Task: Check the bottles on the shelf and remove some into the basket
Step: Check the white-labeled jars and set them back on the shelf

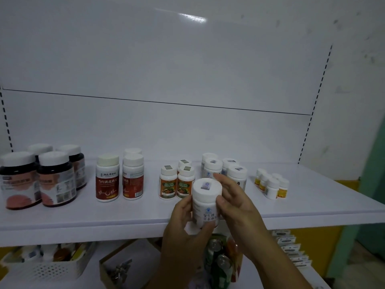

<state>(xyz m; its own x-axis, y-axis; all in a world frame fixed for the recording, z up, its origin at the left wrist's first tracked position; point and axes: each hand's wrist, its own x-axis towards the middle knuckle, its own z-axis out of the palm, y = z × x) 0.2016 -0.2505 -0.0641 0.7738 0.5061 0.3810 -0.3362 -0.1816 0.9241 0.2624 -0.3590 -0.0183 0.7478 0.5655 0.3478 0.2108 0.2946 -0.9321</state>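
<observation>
Fingers [205, 227] of the left hand [183, 224] and the right hand [237, 203] curl round a white pill bottle [205, 197], held upright above the front edge of the white shelf [125, 217]. Just behind the fingers stand matching white bottles [236, 174]. Bare shelf lies between the bottle groups on either side. Below and far left sits a white perforated basket [52, 270]; drink cans [221, 265] stand directly beneath.

White back panel [166, 65] rises behind the shelf [83, 217] in two sections with one horizontal seam [158, 102]. Slotted uprights [321, 80] run at its left and right edges. Glare patch [191, 18] sits near the top edge. Scuffed white wall [358, 80] stands to the right, with green [375, 174] and yellow [345, 185] surfaces lower down.
</observation>
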